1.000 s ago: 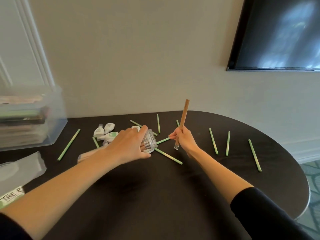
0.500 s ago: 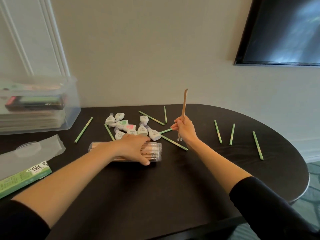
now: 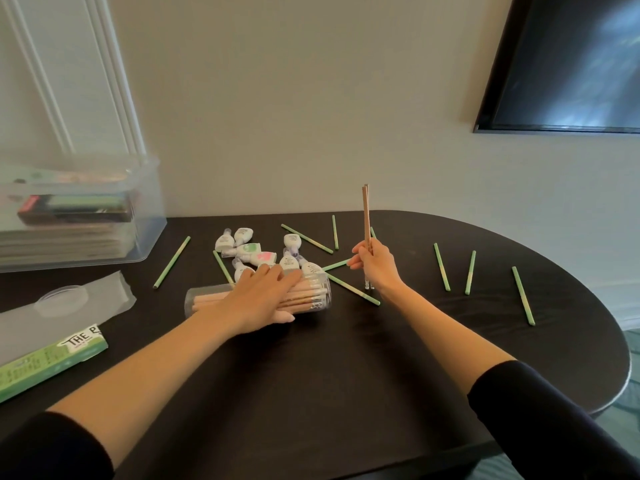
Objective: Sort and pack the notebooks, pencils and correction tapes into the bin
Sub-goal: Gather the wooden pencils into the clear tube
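Now the clear tube of pencils [image 3: 207, 300] lies on its side on the table [image 3: 346, 375]; a moment ago it was tipped up. The left hand [image 3: 263, 299] rests on it, fingers straight. The right hand [image 3: 375, 265] pinches two wooden pencils [image 3: 365, 216] upright. They probably go in the tube next, then the bin [image 3: 152, 216].

Domestic room, likely living or dining area of home. Flat dark screen [image 3: 568, 60] mounted on plain cream wall [image 3: 311, 98]. White moulded door frame [image 3: 104, 81] at left; white baseboard [image 3: 628, 306] low at right. Teal carpet [image 3: 632, 358] on floor past table [image 3: 346, 375] edge. Table dark, oval, thin metal rim, carries household stationery: loose green pencils [image 3: 442, 267], correction tapes [image 3: 258, 256], clear plastic bin [image 3: 149, 216] holding stacked notebooks [image 3: 62, 240].
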The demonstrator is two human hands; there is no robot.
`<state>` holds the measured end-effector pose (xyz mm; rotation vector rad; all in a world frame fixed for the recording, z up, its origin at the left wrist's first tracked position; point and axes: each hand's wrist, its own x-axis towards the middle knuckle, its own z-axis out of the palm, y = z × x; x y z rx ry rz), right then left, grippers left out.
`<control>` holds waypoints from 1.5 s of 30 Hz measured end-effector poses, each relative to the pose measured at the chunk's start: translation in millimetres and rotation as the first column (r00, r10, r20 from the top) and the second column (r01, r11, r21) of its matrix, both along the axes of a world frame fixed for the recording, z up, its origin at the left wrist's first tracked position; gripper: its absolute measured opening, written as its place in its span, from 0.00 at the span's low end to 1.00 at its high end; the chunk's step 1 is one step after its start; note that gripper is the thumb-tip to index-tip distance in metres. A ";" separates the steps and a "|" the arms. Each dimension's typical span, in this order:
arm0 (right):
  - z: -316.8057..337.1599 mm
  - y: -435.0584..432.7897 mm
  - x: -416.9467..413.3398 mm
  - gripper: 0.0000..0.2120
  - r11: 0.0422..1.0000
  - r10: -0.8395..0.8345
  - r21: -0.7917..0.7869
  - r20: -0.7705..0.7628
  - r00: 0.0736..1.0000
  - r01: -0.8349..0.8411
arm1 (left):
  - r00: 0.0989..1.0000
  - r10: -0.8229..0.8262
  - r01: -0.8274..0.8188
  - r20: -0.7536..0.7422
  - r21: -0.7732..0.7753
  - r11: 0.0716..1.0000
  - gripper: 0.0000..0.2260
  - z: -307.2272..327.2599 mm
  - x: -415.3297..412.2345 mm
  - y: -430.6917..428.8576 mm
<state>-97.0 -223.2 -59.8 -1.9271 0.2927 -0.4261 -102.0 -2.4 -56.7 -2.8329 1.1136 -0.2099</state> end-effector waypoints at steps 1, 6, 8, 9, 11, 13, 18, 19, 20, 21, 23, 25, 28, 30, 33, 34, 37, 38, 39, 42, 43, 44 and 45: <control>0.3 -0.8 0.4 0.08 1.000 -0.005 -0.001 0.002 1.000 0.005 | 1.000 -0.007 0.007 0.010 0.001 1.000 0.31 -0.2 1.5 0.9; 0.4 -0.2 1.6 0.08 0.999 0.008 -0.032 -0.005 1.000 -0.008 | 0.999 -0.019 0.019 -0.042 -0.017 1.000 0.32 -0.2 5.7 0.5; 0.8 0.4 2.4 0.08 0.996 0.023 -0.086 0.001 1.000 -0.023 | 0.999 -0.013 0.010 -0.049 -0.049 0.999 0.31 0.1 5.4 0.6; 1.0 0.6 2.9 0.08 0.991 0.028 -0.134 0.000 1.000 -0.027 | 0.999 -0.009 0.006 -0.053 -0.061 0.998 0.31 0.0 5.9 1.5; 2.9 -0.2 3.8 0.10 0.965 0.028 -0.261 -0.014 0.999 -0.031 | 0.998 0.010 -0.018 -0.067 -0.126 0.992 0.31 2.6 8.3 4.7; 7.3 -1.1 5.8 0.11 0.920 0.056 -0.387 -0.030 0.998 -0.063 | 0.997 0.027 -0.040 -0.066 -0.199 0.979 0.32 11.5 13.6 9.4; 22.1 -2.7 6.8 0.13 0.786 0.164 -0.607 0.015 0.986 -0.122 | 0.991 0.112 -0.129 -0.072 -0.313 0.941 0.32 39.0 25.7 17.3; 22.7 -4.3 5.6 0.13 0.774 0.167 -0.624 0.035 0.985 -0.109 | 0.988 0.128 -0.148 -0.082 -0.335 0.931 0.32 42.4 27.3 18.8; 25.8 -5.8 5.9 0.13 0.760 0.159 -0.645 0.063 0.985 -0.082 | 0.987 0.139 -0.161 -0.086 -0.361 0.919 0.32 48.5 29.8 21.3; 27.3 -7.6 5.2 0.12 0.731 0.150 -0.680 0.075 0.986 -0.059 | 0.984 0.144 -0.172 -0.100 -0.383 0.908 0.33 52.6 31.5 23.2; 30.1 -10.6 4.0 0.12 0.620 0.136 -0.785 0.086 0.987 -0.017 | 0.977 0.149 -0.199 -0.150 -0.410 0.890 0.34 59.9 33.5 25.7; 32.0 -12.0 3.0 0.15 0.524 0.148 -0.852 0.109 0.983 0.016 | 0.969 0.134 -0.214 -0.206 -0.442 0.871 0.35 64.3 35.9 27.6; 34.8 -9.0 0.8 0.19 0.458 0.166 -0.886 0.164 0.972 0.072 | 0.954 0.096 -0.230 -0.283 -0.491 0.840 0.36 67.0 36.5 29.9; 38.7 -2.9 -1.4 0.19 0.438 0.188 -0.892 0.212 0.959 0.112 | 0.941 0.067 -0.241 -0.332 -0.519 0.820 0.36 67.3 36.3 31.3; 42.6 4.5 -5.8 0.18 0.429 0.222 -0.881 0.315 0.923 0.198 | 0.927 0.037 -0.250 -0.372 -0.541 0.803 0.36 65.6 37.1 32.0; 42.5 5.4 -6.7 0.18 0.429 0.226 -0.875 0.345 0.911 0.225 | 0.926 0.034 -0.245 -0.375 -0.532 0.811 0.36 64.9 38.1 32.4; 43.5 7.2 -7.4 0.18 0.416 0.223 -0.875 0.362 0.905 0.247 | 0.913 0.020 -0.245 -0.407 -0.509 0.825 0.37 64.2 41.9 34.3; 44.5 7.3 -7.3 0.18 0.410 0.223 -0.875 0.369 0.902 0.257 | 0.909 0.017 -0.245 -0.417 -0.500 0.831 0.37 64.5 43.6 34.8; 45.4 7.7 -7.3 0.19 0.406 0.223 -0.871 0.388 0.895 0.276 | 0.908 0.020 -0.241 -0.419 -0.481 0.843 0.37 64.7 45.2 35.3; 46.2 9.5 -7.8 0.22 0.389 0.238 -0.858 0.444 0.864 0.334 | 0.905 0.032 -0.236 -0.425 -0.439 0.867 0.37 67.0 49.1 35.2; 46.1 10.2 -8.0 0.23 0.380 0.256 -0.862 0.447 0.857 0.336 | 0.904 0.026 -0.233 -0.426 -0.442 0.866 0.36 67.9 49.6 34.8; 45.8 10.5 -8.5 0.25 0.368 0.273 -0.871 0.436 0.857 0.326 | 0.905 0.016 -0.227 -0.426 -0.449 0.864 0.36 68.6 49.9 34.5; 44.8 10.5 -8.9 0.25 0.356 0.286 -0.881 0.421 0.861 0.313 | 0.905 0.003 -0.216 -0.425 -0.454 0.865 0.36 69.2 49.8 34.4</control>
